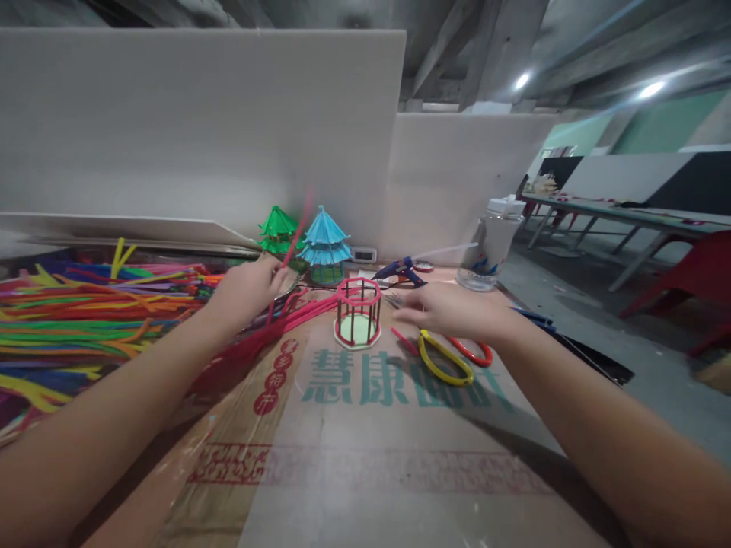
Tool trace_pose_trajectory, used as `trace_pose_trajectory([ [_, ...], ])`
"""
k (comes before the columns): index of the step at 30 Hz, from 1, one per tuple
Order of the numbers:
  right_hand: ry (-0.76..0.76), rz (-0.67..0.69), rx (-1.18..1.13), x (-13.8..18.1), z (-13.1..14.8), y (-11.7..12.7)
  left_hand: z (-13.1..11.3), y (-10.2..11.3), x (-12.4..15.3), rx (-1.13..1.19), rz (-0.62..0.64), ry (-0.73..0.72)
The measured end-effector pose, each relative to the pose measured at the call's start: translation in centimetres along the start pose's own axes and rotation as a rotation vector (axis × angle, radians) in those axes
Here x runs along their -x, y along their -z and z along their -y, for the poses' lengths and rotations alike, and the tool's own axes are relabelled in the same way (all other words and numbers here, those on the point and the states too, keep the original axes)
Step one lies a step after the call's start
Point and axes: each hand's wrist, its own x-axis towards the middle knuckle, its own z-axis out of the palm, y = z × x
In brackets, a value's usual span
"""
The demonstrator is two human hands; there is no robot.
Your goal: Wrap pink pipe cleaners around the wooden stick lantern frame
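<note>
My left hand (248, 289) is closed in a pinch on a red pipe cleaner (297, 232) that sticks up and blurs toward the back wall. It hovers over a bundle of red pipe cleaners (268, 335) on the cardboard. My right hand (451, 308) reaches low over the cardboard, fingers stretched toward a small red pipe-cleaner cage (358, 312) on a pale green base. Just below that hand lie scissors with yellow and red handles (448, 358) and a short red piece (404, 341).
A big heap of many-coloured pipe cleaners (85, 312) fills the left. Green (278, 228) and blue (325, 243) pagoda models stand at the back, beside a glue gun (400, 270) and a clear jar (491, 243). Flattened printed cardboard (371, 457) covers the table; its right edge drops to the floor.
</note>
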Motion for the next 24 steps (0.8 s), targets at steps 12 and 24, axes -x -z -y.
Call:
trace_pose_trajectory([
  [12, -0.025, -0.126, -0.571, -3.0, 1.1, -9.9, -1.0, 4.6, 1.2, 0.050, -0.049, 0.049],
  [24, 0.139, -0.069, -0.620, -1.6, 2.3, -10.9, -1.7, 5.2, 2.1, 0.260, 0.019, -0.014],
])
